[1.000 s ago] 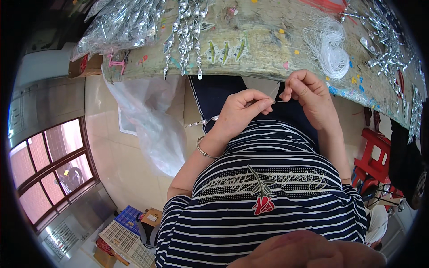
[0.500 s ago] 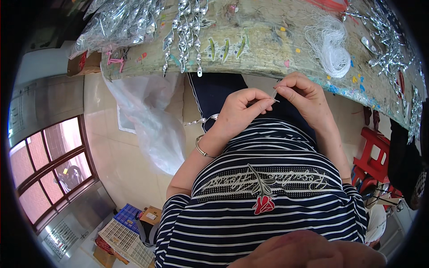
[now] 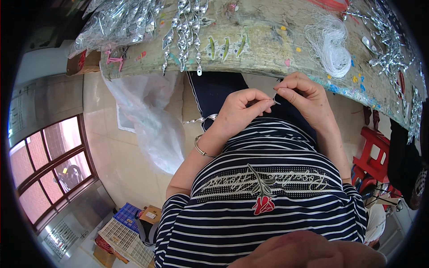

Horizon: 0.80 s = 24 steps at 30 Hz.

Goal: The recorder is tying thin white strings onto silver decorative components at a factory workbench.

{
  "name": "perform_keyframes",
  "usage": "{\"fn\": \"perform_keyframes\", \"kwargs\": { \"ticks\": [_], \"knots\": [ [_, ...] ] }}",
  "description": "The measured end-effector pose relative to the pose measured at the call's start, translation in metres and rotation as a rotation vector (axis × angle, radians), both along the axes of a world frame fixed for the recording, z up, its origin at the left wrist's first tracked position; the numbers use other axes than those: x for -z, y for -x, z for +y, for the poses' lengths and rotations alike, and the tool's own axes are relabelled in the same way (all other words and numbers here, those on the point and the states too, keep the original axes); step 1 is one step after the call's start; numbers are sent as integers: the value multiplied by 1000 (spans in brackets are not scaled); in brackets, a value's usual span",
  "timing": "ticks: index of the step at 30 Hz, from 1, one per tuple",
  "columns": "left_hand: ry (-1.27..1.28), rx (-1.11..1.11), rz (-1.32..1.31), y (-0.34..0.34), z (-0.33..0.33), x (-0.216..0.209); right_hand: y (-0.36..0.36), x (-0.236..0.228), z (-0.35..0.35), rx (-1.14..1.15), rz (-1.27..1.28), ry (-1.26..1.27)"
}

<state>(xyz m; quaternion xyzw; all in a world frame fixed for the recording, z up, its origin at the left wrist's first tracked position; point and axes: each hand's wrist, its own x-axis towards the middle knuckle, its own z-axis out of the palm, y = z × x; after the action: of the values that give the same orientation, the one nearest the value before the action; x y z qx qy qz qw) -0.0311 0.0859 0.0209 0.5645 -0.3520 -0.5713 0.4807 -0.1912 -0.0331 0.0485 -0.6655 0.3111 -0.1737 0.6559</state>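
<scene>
In front of my striped shirt, just off the table's near edge, both hands are raised close together. My left hand [image 3: 246, 109] pinches thumb against forefinger, and a small pale tip shows at its fingertips. A silver twisted strip [image 3: 201, 119] sticks out past the left wrist; its middle is hidden by the hand, and it seems to run through it. My right hand [image 3: 306, 93] is closed in a pinch on what looks like a thin white string [image 3: 275, 95], too fine to follow fully, which curves down toward the left fingertips.
On the worn table [image 3: 263, 49] lie hanging silver spiral strips [image 3: 183, 38], bagged silver pieces [image 3: 118, 24], leaf-shaped stickers [image 3: 226, 48], a white string hank [image 3: 333, 49] and silver tinsel [image 3: 389, 49]. A plastic sheet [image 3: 154, 129] hangs at left; a red stool [image 3: 373, 152] stands right.
The pale piece between my fingertips shows less now, and a thin curved line is seen there instead. The twisted strip has shifted slightly left; both hands stay nearly in place.
</scene>
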Motion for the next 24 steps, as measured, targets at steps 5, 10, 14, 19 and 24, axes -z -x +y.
{"fn": "perform_keyframes", "kwargs": {
  "ticks": [5,10,14,19,24],
  "knots": [
    [0,-1,15,-1,0,-2,2,2,1,4,19,26],
    [-11,-15,40,0,0,-4,4,3,1,15,14,22],
    [-6,-10,37,1,0,-2,3,4,1,11,7,13],
    [-3,16,4,1,1,1,2,4,1,-1,11,11],
    [-28,30,6,0,1,0,1,5,1,-11,2,-12]
  ]
}}
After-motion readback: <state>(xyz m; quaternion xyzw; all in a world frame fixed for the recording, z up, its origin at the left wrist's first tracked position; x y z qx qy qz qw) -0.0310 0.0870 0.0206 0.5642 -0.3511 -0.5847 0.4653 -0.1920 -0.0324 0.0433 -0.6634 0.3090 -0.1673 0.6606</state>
